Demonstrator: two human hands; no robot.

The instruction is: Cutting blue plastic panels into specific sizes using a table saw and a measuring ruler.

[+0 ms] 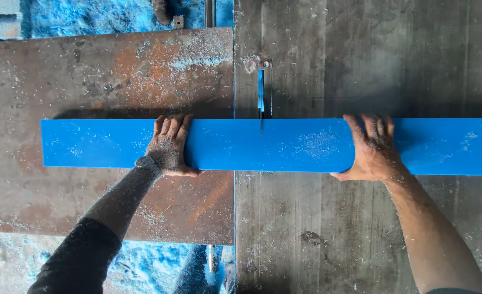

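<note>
The single head-worn camera looks almost straight down from close above the saw table (pixel 360 228), with the person's forearms entering from the bottom edge and the long blue board (pixel 284 144) running across the full frame width at mid-height.
</note>
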